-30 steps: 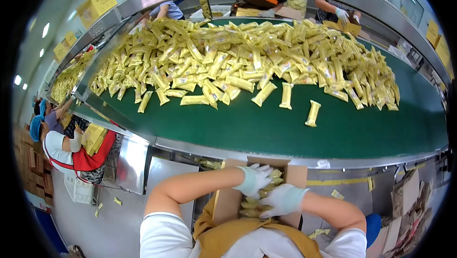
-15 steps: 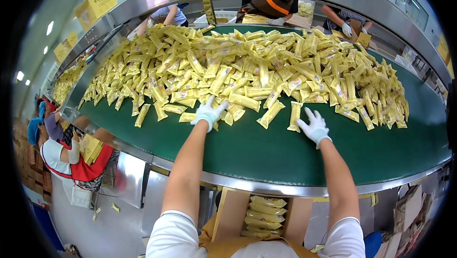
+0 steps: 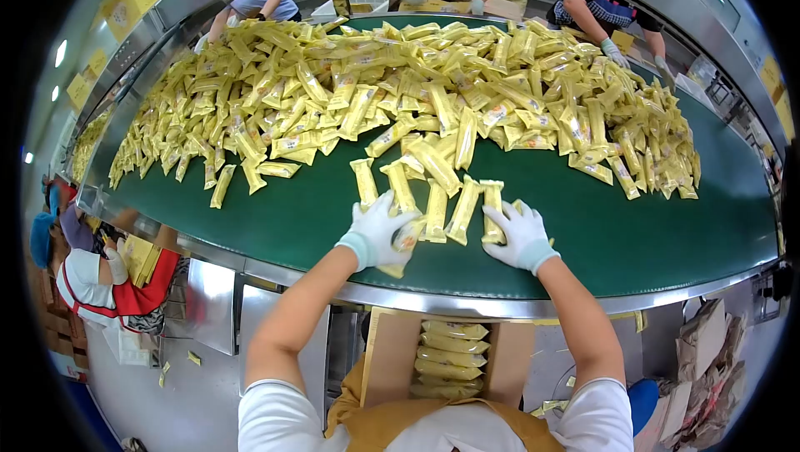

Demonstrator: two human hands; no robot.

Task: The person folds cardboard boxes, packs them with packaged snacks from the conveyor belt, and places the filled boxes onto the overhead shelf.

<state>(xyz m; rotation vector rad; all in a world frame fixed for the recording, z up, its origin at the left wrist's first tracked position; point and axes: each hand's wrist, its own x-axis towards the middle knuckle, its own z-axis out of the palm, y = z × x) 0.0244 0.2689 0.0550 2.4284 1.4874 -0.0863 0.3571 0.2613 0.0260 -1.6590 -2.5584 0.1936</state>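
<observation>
On the green belt, my left hand point(image 3: 377, 232), in a white glove, is curled around a yellow snack packet point(image 3: 407, 238). My right hand point(image 3: 522, 238), also gloved, has its fingers and thumb closed against the side of an upright-lying yellow packet point(image 3: 492, 202). Between the hands, several packets lie roughly side by side, among them one packet point(image 3: 436, 210) and a slanted one point(image 3: 464, 212). Part of another packet shows at the right hand's fingertips. Beyond them spreads a large heap of the same packets point(image 3: 333, 89).
Below the belt's metal edge point(image 3: 392, 302), an open cardboard box point(image 3: 392, 352) holds a row of packets point(image 3: 450, 356). Co-workers' gloved hands point(image 3: 615, 54) show across the belt. A seated person point(image 3: 92, 285) is at left. Crumpled brown paper point(image 3: 708, 360) lies at lower right.
Both hands have come nearer to me and closer together. Several packets have been drawn out of the heap's front edge and now lie between them. The view has shifted slightly.
</observation>
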